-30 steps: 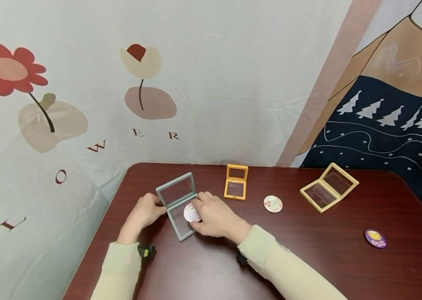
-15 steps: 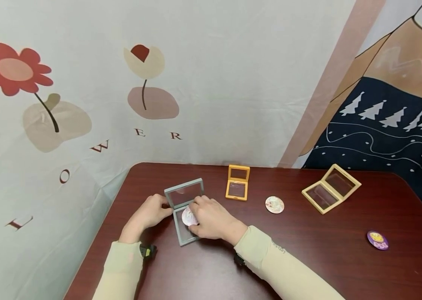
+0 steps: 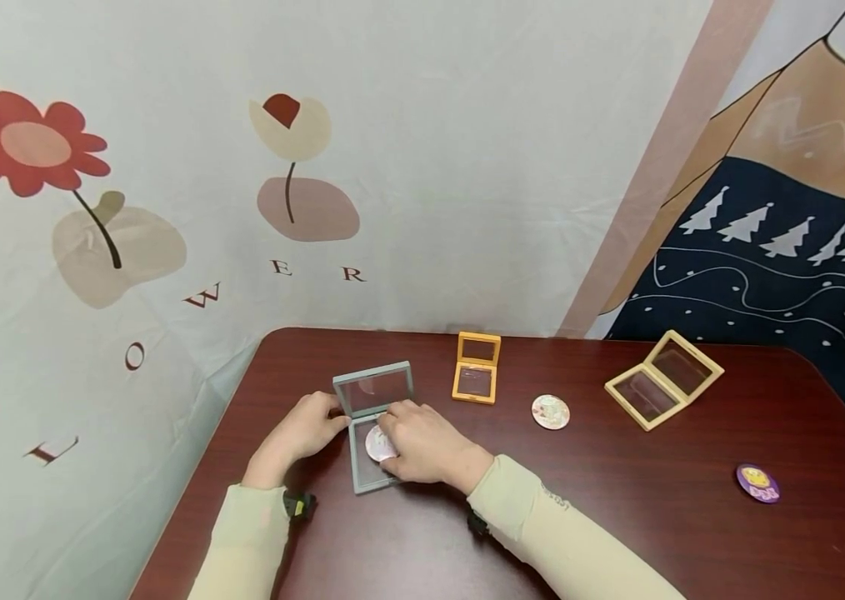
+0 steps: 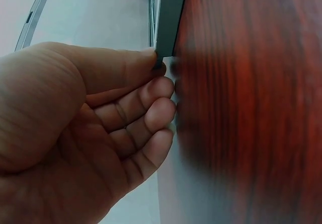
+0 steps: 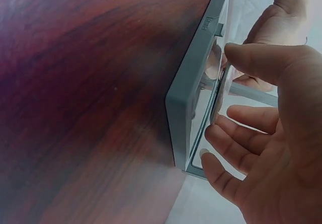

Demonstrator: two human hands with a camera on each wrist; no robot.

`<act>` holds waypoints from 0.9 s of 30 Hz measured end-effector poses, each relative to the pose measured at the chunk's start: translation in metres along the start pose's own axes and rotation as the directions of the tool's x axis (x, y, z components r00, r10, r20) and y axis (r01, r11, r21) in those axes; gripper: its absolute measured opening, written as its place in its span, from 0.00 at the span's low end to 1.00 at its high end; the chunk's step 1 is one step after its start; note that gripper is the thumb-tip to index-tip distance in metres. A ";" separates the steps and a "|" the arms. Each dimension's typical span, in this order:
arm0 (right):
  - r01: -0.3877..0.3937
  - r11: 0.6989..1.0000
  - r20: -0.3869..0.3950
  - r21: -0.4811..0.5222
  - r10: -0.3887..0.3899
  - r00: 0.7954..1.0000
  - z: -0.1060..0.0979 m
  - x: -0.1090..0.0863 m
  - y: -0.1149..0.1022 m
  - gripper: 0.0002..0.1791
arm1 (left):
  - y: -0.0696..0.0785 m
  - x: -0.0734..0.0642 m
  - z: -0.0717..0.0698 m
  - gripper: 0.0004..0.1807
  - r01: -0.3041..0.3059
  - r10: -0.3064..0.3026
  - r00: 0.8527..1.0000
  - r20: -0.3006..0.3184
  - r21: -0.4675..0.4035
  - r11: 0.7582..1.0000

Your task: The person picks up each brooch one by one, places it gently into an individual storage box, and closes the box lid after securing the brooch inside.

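A grey hinged display case with clear film panes stands open on the table, its lid tilted up at the back. My left hand pinches the case at its left side by the hinge; in the left wrist view the thumb lies against the grey frame. Over the lower pane, my right hand holds a round pale badge between thumb and fingers. From the right wrist, the badge appears edge-on, close to the film inside the frame. The right hand covers part of the case's right side.
A small orange open case stands behind the right hand. Farther right lie a round pale badge, a cream open case and a purple oval-looking badge. A printed cloth hangs behind the table.
The grey case has turned and shifted slightly right and towards me, with the left hand following it. The right hand keeps its hold on the badge over the lower pane.
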State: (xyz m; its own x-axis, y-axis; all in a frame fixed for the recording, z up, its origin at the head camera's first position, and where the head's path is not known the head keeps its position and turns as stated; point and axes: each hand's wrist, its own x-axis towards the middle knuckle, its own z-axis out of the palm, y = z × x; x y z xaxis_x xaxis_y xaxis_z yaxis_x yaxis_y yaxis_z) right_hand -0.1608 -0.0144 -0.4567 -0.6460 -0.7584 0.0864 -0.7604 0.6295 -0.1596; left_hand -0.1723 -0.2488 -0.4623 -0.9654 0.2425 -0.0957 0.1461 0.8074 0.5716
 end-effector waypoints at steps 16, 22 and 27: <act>0.088 0.993 -0.232 0.081 -0.067 0.970 -0.013 -0.006 0.016 0.09 | 0.002 0.000 0.000 0.05 -0.009 0.010 1.000 -0.020 0.007 1.000; 0.096 0.986 -0.526 0.136 -0.010 0.850 -0.037 -0.006 0.032 0.02 | 0.003 0.001 0.000 0.06 -0.014 0.014 0.999 -0.031 0.013 1.000; 0.030 0.987 -0.579 0.159 0.069 0.813 -0.047 -0.003 0.040 0.08 | 0.001 0.003 0.002 0.05 -0.010 0.011 0.999 -0.046 0.019 1.000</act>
State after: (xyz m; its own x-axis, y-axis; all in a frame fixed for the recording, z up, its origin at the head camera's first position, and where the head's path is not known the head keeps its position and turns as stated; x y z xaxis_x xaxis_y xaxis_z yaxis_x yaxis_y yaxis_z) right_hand -0.1923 0.0211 -0.4176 -0.6157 -0.4755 0.6284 -0.7592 0.5714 -0.3115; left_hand -0.1744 -0.2461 -0.4633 -0.9726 0.2265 -0.0522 0.1600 0.8152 0.5566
